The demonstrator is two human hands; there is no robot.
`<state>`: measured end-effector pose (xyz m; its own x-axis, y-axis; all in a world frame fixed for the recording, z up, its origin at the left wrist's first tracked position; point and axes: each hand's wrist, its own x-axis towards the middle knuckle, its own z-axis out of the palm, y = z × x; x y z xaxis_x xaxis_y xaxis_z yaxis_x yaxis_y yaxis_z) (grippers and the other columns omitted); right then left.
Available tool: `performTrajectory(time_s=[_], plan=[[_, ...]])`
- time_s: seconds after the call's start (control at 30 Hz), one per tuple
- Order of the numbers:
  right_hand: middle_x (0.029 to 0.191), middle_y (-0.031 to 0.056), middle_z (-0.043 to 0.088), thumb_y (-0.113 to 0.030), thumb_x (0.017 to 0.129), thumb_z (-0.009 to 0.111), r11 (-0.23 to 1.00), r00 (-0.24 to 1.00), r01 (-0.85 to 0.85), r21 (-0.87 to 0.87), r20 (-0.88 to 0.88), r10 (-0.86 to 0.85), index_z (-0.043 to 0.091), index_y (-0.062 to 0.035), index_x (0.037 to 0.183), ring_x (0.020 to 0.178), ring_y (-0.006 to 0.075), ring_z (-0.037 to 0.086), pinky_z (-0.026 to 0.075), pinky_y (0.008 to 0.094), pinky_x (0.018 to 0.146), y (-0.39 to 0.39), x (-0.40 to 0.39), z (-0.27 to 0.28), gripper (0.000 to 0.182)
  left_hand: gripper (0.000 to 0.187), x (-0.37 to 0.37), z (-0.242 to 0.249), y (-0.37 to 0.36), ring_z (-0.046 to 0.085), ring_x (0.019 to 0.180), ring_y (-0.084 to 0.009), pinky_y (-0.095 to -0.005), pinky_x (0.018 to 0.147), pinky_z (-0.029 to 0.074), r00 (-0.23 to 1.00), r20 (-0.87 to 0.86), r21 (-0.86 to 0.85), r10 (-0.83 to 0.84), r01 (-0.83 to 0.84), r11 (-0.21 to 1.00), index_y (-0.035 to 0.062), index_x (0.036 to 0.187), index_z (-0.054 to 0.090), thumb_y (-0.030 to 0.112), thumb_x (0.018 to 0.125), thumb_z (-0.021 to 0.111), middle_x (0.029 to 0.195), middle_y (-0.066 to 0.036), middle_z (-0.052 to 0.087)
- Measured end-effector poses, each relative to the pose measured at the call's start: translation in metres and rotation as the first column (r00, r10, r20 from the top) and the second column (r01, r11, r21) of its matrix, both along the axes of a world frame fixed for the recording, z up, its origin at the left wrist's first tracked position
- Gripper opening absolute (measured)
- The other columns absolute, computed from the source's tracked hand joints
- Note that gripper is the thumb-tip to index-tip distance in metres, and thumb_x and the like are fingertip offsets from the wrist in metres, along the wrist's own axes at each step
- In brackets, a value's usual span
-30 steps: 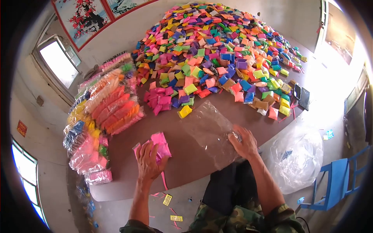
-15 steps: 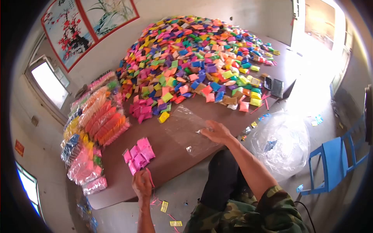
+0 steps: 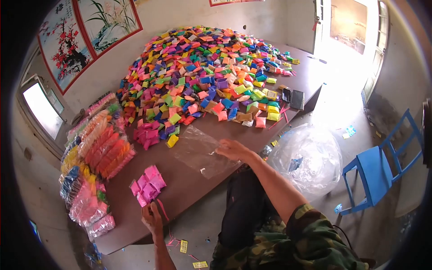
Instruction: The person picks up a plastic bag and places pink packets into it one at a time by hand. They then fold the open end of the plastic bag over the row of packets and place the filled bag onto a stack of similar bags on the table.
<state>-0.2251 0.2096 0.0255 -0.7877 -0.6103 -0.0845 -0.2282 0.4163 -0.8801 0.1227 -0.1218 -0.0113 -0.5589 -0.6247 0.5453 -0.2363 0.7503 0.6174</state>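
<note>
My left hand (image 3: 153, 218) is closed at the lower edge of a bag of pink packets (image 3: 147, 185) near the table's front edge. A pink strip (image 3: 162, 209) hangs beside its fingers. My right hand (image 3: 232, 150) pinches the right side of a flat, clear plastic bag (image 3: 198, 154) above the table. A large heap of small colourful packets (image 3: 193, 76) lies behind the clear bag, with a yellow packet (image 3: 172, 141) close to its left edge.
Stacked bags of coloured packets (image 3: 101, 153) line the left end of the brown table (image 3: 180, 193). A black box (image 3: 297, 100) lies at the right. On the floor are a big clear sack (image 3: 310, 157), a blue chair (image 3: 373, 173) and scraps.
The whole view has shifted, so the table and heap appear further left. Both hands remain at the same bags; the pink strip now hangs to the right of my left hand.
</note>
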Motion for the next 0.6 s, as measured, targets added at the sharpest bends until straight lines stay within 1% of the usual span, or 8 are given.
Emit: performTrajectory(time_s=[0.07,0.17,0.27,0.37,0.47,0.57,0.6], plan=[[0.129,0.0229,0.072,-0.055,0.091,0.073,0.997,0.999,0.047,0.053,-0.023,-0.046,0.061,-0.0009,0.139,0.121,0.0337,0.069,0.053,0.0425,0.101,-0.001,0.003,0.004,0.073,0.029,-0.001,0.003,0.004,0.058,0.067,-0.0275,-0.0431,0.063,0.045,1.000,-0.008,-0.016,-0.004,0.003,1.000,-0.0010,0.089,0.069,0.024,0.103,0.069,0.078,-0.014,0.064],[0.121,0.0219,0.075,-0.055,0.091,0.074,0.991,0.978,0.124,-0.043,-0.164,-0.130,0.063,-0.0017,0.134,0.113,0.0329,0.072,0.055,0.0428,0.096,-0.009,-0.004,-0.025,0.069,0.027,0.000,0.005,0.006,0.060,0.069,-0.0282,-0.0433,0.064,0.046,1.000,-0.030,-0.036,-0.006,0.005,0.999,-0.0007,0.087,0.069,0.022,0.102,0.070,0.078,-0.014,0.064],[0.117,0.0211,0.075,-0.055,0.091,0.073,0.996,0.991,0.070,-0.047,-0.112,-0.075,0.065,-0.0031,0.131,0.110,0.0324,0.072,0.055,0.0425,0.093,-0.007,-0.006,-0.019,0.066,0.024,-0.002,0.003,0.003,0.061,0.070,-0.0291,-0.0437,0.065,0.047,1.000,-0.028,-0.051,-0.004,0.003,0.999,-0.0003,0.087,0.069,0.020,0.100,0.071,0.078,-0.014,0.065],[0.112,0.0196,0.075,-0.054,0.090,0.073,0.993,0.989,0.109,-0.039,-0.093,-0.112,0.066,-0.0039,0.133,0.106,0.0310,0.072,0.055,0.0412,0.091,-0.009,-0.004,-0.018,0.066,0.022,-0.001,0.001,0.005,0.062,0.071,-0.0301,-0.0442,0.066,0.048,0.999,-0.044,-0.076,0.005,-0.009,0.997,0.0005,0.086,0.069,0.019,0.099,0.072,0.079,-0.014,0.065],[0.105,0.0172,0.073,-0.052,0.090,0.073,0.996,0.988,0.091,0.006,-0.129,-0.090,0.066,-0.0036,0.133,0.099,0.0287,0.071,0.055,0.0401,0.086,-0.009,-0.006,-0.014,0.065,0.022,-0.005,-0.001,0.005,0.063,0.072,-0.0308,-0.0449,0.067,0.049,0.998,-0.062,-0.088,0.029,-0.034,0.996,0.0013,0.086,0.069,0.019,0.098,0.073,0.079,-0.014,0.066],[0.102,0.0159,0.072,-0.053,0.091,0.072,0.984,0.975,0.175,-0.042,-0.133,-0.179,0.066,-0.0022,0.131,0.096,0.0267,0.070,0.054,0.0399,0.085,-0.013,-0.004,-0.020,0.065,0.022,-0.003,0.000,0.006,0.063,0.073,-0.0309,-0.0452,0.068,0.049,0.998,-0.049,-0.080,0.029,-0.033,0.996,0.0017,0.086,0.069,0.020,0.097,0.074,0.080,-0.013,0.066],[0.104,0.0161,0.073,-0.054,0.091,0.072,0.982,0.975,0.186,-0.045,-0.111,-0.190,0.066,-0.0017,0.131,0.097,0.0274,0.070,0.054,0.0406,0.086,-0.014,-0.002,-0.020,0.066,0.022,-0.003,0.005,0.009,0.063,0.074,-0.0309,-0.0452,0.069,0.050,0.999,-0.036,-0.074,0.031,-0.033,0.997,0.0017,0.086,0.069,0.021,0.097,0.074,0.081,-0.013,0.066]])
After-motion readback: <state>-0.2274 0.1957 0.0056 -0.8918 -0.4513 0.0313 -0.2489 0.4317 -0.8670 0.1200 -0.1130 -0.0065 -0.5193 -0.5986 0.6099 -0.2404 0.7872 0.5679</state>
